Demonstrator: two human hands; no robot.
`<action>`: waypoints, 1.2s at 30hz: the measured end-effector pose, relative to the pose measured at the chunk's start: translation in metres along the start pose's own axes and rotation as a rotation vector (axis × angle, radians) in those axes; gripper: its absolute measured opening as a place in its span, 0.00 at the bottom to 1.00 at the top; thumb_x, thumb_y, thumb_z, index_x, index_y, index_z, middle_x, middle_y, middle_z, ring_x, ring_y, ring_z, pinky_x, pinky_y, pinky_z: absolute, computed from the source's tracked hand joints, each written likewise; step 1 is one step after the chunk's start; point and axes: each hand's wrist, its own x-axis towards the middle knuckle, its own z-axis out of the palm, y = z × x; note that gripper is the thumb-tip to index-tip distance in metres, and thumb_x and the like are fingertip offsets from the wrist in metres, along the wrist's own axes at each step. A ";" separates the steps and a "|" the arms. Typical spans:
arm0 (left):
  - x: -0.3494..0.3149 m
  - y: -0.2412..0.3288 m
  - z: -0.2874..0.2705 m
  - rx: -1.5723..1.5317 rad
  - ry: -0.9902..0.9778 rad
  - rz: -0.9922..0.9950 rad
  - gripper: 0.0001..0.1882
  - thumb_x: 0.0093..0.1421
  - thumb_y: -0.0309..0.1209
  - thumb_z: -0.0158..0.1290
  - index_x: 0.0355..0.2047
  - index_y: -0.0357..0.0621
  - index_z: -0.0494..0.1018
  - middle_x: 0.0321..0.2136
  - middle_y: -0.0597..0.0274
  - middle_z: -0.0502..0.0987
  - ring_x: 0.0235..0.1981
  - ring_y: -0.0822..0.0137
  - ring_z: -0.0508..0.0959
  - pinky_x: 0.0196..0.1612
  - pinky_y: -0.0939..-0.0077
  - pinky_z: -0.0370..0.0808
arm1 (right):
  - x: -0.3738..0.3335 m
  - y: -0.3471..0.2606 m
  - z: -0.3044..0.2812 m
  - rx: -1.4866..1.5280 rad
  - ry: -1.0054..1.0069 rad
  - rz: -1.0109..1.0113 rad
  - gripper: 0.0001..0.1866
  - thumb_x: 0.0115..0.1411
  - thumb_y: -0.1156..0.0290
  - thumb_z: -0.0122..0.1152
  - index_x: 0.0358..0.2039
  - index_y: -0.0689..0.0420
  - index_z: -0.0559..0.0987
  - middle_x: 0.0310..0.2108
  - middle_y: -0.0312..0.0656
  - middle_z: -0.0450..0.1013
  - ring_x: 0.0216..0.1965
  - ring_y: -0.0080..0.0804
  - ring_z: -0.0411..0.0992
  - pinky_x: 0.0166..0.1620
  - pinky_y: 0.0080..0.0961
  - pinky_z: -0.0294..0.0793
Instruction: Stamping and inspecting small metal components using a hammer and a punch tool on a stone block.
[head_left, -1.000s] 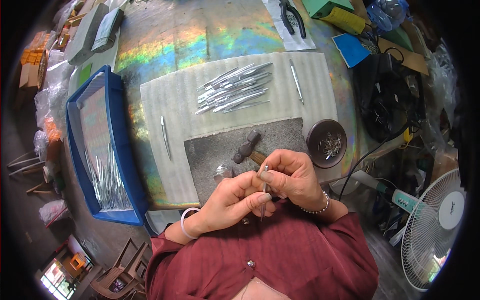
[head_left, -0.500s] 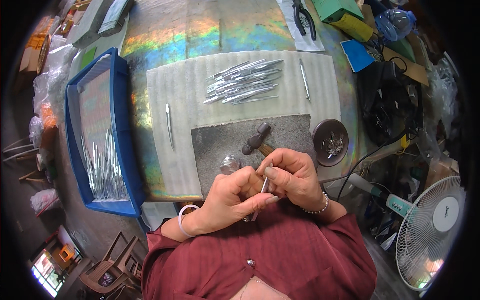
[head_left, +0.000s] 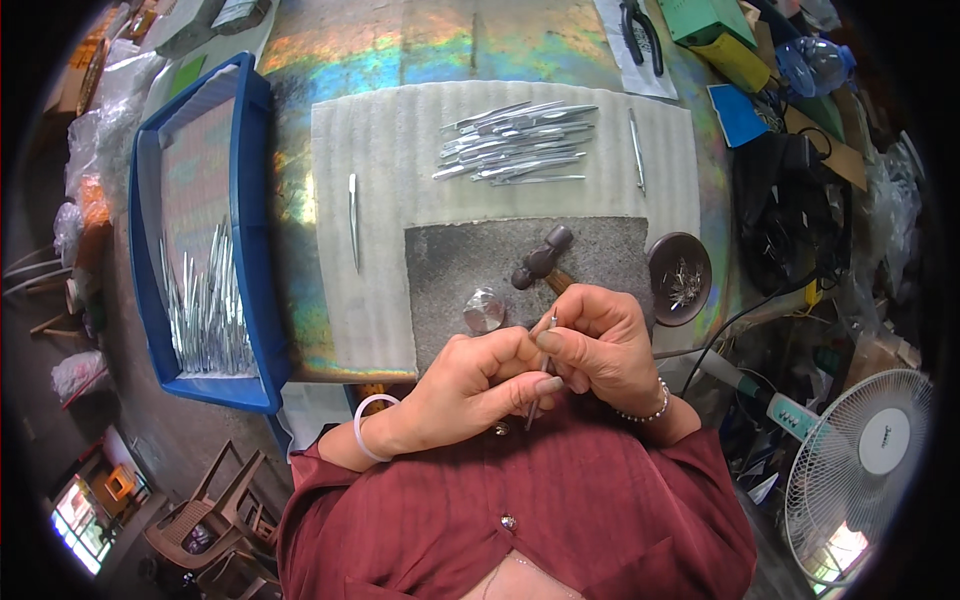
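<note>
My left hand (head_left: 470, 390) and my right hand (head_left: 598, 340) meet at the near edge of a grey stone-like slab (head_left: 440, 262), both closed around a slim silver metal rod (head_left: 532, 412). Its upper tip pokes out by my right thumb; its lower end shows beneath my left thumb, and the middle is partly covered by fingers. Beyond my right hand a hammer (head_left: 542, 258) lies on the slab, its wooden handle running under that hand. A shiny round piece (head_left: 484, 309) rests by my left hand. Farther off, slender silver tools (head_left: 520, 145) lie heaped on a white foam sheet (head_left: 380, 130).
Single silver tools lie at the sheet's left (head_left: 353, 225) and right (head_left: 637, 150). A brown dish (head_left: 657, 278) of small metal bits stands right of the slab. Left is a blue tray (head_left: 250, 200) of more tools. Pliers (head_left: 655, 50) lie far right; a fan (head_left: 850, 470) stands near right.
The rod has shifted in my fingers, so its lower end now sticks out below my left thumb and its tip above my right. The whole view has moved slightly; the table things stay put.
</note>
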 end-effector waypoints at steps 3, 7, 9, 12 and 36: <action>-0.002 -0.003 -0.005 -0.090 -0.056 -0.008 0.08 0.64 0.29 0.50 0.33 0.36 0.67 0.22 0.63 0.77 0.24 0.79 0.75 0.27 0.84 0.73 | 0.002 0.002 0.004 -0.015 0.016 0.023 0.06 0.60 0.75 0.59 0.28 0.61 0.71 0.19 0.35 0.72 0.17 0.12 0.66 0.17 0.10 0.62; -0.007 -0.005 -0.011 -0.138 -0.068 -0.027 0.08 0.65 0.29 0.48 0.34 0.36 0.66 0.24 0.63 0.77 0.25 0.78 0.76 0.28 0.83 0.74 | 0.006 0.001 0.011 -0.056 0.016 0.038 0.06 0.60 0.75 0.60 0.28 0.60 0.72 0.19 0.35 0.72 0.17 0.12 0.66 0.17 0.10 0.62; -0.010 -0.006 -0.015 -0.119 -0.089 -0.021 0.08 0.65 0.30 0.48 0.35 0.36 0.66 0.25 0.63 0.77 0.27 0.77 0.76 0.29 0.83 0.74 | 0.008 0.001 0.014 -0.094 0.018 0.055 0.07 0.59 0.74 0.60 0.28 0.60 0.72 0.19 0.34 0.72 0.17 0.12 0.66 0.17 0.10 0.62; -0.014 -0.006 -0.017 -0.214 -0.066 -0.057 0.07 0.65 0.29 0.48 0.37 0.36 0.66 0.27 0.62 0.77 0.28 0.76 0.77 0.31 0.83 0.75 | 0.011 0.002 0.019 -0.102 0.015 0.045 0.06 0.60 0.74 0.60 0.29 0.61 0.72 0.20 0.35 0.71 0.17 0.12 0.66 0.18 0.10 0.62; 0.014 0.013 -0.146 1.068 1.020 0.365 0.08 0.56 0.30 0.56 0.33 0.38 0.76 0.23 0.54 0.77 0.23 0.59 0.77 0.29 0.72 0.71 | -0.025 -0.087 0.088 0.047 -0.898 -0.909 0.02 0.58 0.78 0.57 0.31 0.57 0.76 0.34 0.43 0.75 0.31 0.31 0.72 0.36 0.27 0.72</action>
